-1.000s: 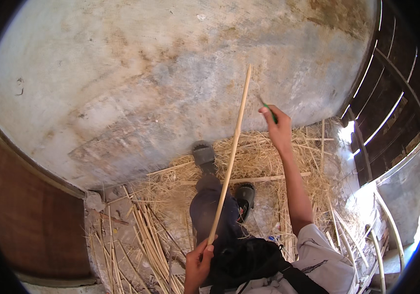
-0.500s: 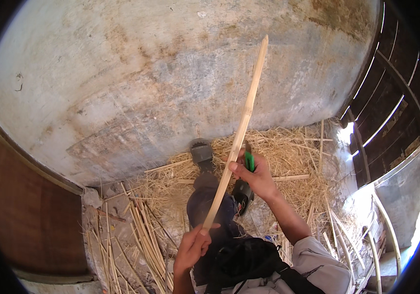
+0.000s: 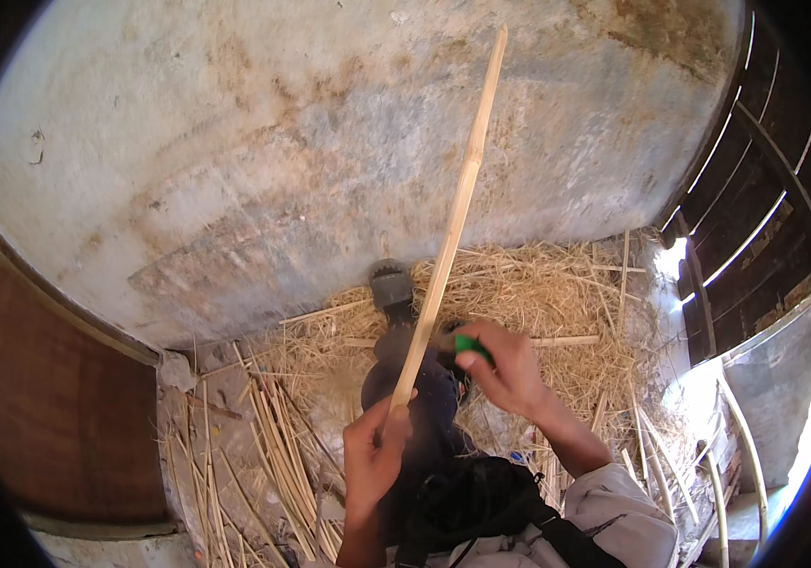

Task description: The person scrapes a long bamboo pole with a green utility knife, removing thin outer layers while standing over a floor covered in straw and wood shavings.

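Note:
A long, pale split-bamboo strip point(image 3: 457, 218) slants up from my lap, its tapered tip high in front of the wall. My left hand point(image 3: 375, 456) is closed around its lower end. Just right of the strip, my right hand point(image 3: 507, 371) grips a green-handled knife point(image 3: 473, 349). The fingers cover much of the handle, and the blade is hard to make out. A small gap separates my right hand from the bamboo.
A weathered wall point(image 3: 311, 189) rises in front. Straw-like shavings point(image 3: 547, 293) cover the floor at its foot. Thin bamboo strips point(image 3: 282, 454) lie at lower left, beside a brown panel point(image 3: 55, 388). Dark wooden slats point(image 3: 756, 189) stand on the right, with bamboo poles point(image 3: 746, 431) below.
My right hand has come off the strip and moved slightly down and right with the knife. The strip's tip has risen and shifted a little left.

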Action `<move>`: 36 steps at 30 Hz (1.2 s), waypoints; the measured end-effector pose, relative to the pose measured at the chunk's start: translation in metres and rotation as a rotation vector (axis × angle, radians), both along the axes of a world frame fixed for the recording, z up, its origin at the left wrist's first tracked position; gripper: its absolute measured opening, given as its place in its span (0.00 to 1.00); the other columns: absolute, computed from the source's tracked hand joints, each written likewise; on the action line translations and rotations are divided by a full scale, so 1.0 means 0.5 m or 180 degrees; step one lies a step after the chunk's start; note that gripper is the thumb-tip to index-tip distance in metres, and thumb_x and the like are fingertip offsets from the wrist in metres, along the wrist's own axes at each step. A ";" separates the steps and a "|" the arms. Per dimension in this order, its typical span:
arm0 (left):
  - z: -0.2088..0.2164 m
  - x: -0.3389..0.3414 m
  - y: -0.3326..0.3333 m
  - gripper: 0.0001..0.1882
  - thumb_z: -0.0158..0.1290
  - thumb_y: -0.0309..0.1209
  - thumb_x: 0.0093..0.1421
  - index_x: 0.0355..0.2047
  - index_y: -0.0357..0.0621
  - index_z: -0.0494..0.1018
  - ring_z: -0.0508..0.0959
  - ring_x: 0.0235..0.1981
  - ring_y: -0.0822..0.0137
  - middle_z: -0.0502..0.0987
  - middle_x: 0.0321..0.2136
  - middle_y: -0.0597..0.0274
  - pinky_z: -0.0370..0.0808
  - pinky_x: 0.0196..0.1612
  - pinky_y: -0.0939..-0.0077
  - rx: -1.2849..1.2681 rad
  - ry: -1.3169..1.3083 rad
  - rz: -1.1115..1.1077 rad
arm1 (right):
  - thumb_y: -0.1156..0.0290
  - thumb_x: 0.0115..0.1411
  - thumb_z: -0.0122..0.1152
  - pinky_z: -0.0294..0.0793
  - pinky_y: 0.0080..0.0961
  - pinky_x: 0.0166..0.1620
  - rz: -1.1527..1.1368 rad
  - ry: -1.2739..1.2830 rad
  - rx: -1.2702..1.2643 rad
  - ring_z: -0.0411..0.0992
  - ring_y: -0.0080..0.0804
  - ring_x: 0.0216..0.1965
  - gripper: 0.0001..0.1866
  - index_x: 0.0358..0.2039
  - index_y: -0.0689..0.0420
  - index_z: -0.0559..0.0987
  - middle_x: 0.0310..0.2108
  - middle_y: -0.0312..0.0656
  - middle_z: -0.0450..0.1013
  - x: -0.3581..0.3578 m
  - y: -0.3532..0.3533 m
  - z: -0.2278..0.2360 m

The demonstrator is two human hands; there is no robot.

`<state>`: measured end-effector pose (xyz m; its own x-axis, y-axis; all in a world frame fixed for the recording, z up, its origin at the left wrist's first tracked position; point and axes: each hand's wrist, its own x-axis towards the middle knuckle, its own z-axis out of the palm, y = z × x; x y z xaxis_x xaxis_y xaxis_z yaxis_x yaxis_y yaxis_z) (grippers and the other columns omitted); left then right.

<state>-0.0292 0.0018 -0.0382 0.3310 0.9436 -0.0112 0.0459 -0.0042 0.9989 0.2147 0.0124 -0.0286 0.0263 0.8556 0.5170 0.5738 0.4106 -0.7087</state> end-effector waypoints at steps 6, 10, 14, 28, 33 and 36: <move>0.014 0.020 -0.001 0.16 0.57 0.25 0.71 0.57 0.35 0.79 0.74 0.28 0.76 0.78 0.28 0.65 0.71 0.32 0.78 0.0195 0.0220 0.0216 | 0.59 0.60 0.76 0.75 0.35 0.29 0.0283 -0.0707 0.0327 0.77 0.40 0.25 0.17 0.44 0.55 0.84 0.29 0.37 0.77 -0.034 -0.020 -0.006; 0.013 0.029 -0.007 0.16 0.57 0.23 0.69 0.57 0.35 0.79 0.75 0.28 0.73 0.79 0.29 0.60 0.72 0.32 0.76 0.0401 0.0254 0.0313 | 0.59 0.58 0.77 0.70 0.34 0.26 0.0229 -0.0607 0.0525 0.75 0.39 0.22 0.17 0.43 0.55 0.85 0.25 0.37 0.75 -0.041 -0.010 -0.021; 0.025 0.044 -0.013 0.13 0.55 0.27 0.72 0.53 0.35 0.81 0.70 0.27 0.82 0.73 0.26 0.71 0.64 0.28 0.84 0.0694 0.0347 0.0446 | 0.57 0.57 0.78 0.70 0.33 0.25 0.0255 -0.0672 0.0564 0.74 0.38 0.22 0.19 0.42 0.55 0.86 0.25 0.37 0.75 -0.040 -0.010 -0.024; 0.035 0.047 -0.024 0.16 0.55 0.20 0.68 0.56 0.34 0.80 0.73 0.24 0.68 0.76 0.26 0.53 0.69 0.27 0.70 0.0863 0.0802 0.0605 | 0.56 0.58 0.76 0.75 0.32 0.25 -0.0188 -0.0919 0.0604 0.77 0.35 0.22 0.16 0.42 0.51 0.85 0.28 0.34 0.79 -0.030 -0.004 -0.010; 0.035 0.042 -0.026 0.15 0.55 0.21 0.69 0.54 0.33 0.80 0.73 0.24 0.68 0.75 0.26 0.54 0.69 0.27 0.70 0.1080 0.0939 0.0643 | 0.56 0.58 0.76 0.75 0.32 0.25 -0.0173 -0.0937 0.0594 0.77 0.35 0.22 0.16 0.41 0.50 0.85 0.27 0.34 0.78 -0.030 -0.001 -0.008; 0.042 0.041 -0.030 0.13 0.55 0.23 0.69 0.52 0.31 0.80 0.74 0.25 0.71 0.75 0.24 0.58 0.70 0.29 0.72 0.1017 0.0955 0.0698 | 0.56 0.58 0.76 0.75 0.32 0.26 -0.0185 -0.0984 0.0626 0.77 0.35 0.22 0.16 0.41 0.50 0.85 0.27 0.33 0.78 -0.031 0.000 -0.003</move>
<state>-0.0089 -0.0134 -0.0173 0.1505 0.9625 0.2258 0.3655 -0.2664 0.8919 0.1992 0.0125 -0.0301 -0.1111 0.7408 0.6624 0.7747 0.4821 -0.4091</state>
